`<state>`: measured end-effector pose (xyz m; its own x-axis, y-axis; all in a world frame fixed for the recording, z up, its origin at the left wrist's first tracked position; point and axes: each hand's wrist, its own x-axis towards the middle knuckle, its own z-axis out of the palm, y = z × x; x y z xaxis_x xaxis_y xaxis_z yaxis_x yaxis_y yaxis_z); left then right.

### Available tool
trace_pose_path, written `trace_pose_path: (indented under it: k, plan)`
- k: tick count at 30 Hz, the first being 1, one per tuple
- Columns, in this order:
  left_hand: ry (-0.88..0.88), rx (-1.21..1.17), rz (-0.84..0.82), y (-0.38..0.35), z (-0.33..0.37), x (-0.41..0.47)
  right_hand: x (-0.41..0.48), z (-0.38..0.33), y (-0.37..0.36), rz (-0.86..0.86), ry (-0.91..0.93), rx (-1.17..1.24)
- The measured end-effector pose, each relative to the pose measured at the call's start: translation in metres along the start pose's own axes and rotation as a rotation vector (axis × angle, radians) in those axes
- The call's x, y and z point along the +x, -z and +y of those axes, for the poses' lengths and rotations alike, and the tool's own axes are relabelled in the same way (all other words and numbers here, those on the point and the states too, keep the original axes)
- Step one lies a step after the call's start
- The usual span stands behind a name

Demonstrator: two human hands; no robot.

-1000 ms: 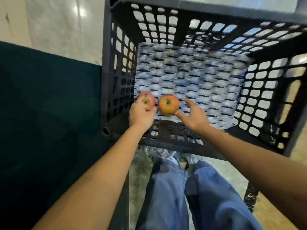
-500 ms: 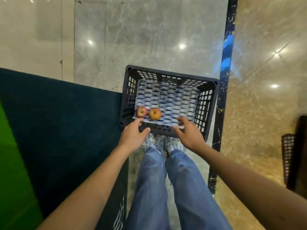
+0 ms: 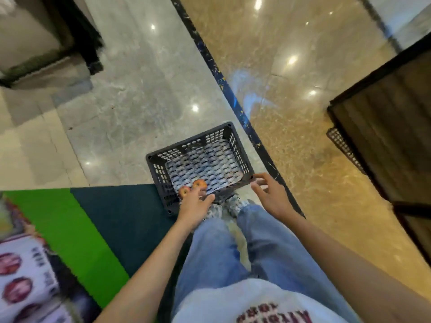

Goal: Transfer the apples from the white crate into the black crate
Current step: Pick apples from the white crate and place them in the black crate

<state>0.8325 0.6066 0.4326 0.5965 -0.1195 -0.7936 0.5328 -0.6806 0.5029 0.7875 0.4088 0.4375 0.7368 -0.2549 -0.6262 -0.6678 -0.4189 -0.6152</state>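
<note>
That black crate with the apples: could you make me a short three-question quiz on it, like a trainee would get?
1. True or false: the black crate holds five apples.
2. Where do the apples lie in the crate? A) far corner B) near end, by the left hand C) outside, on the floor
3. Fill in: the right hand is open, holding ____.

Key: 1 false, two apples show. 2 B. 3 nothing.
</note>
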Motion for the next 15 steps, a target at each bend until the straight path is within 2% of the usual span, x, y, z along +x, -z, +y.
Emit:
trace_pose_path:
  k: [8, 15]
  plan:
    - [-0.278, 0.304, -0.269, -0.044, 0.062, -0.017, -0.114, 0.064, 0.009, 0.479, -0.278, 0.391]
    - [-0.473, 0.567, -0.478, -0.119, 0.106, -0.035, -0.184, 0.136, -0.011, 0.773, -0.566, 0.718]
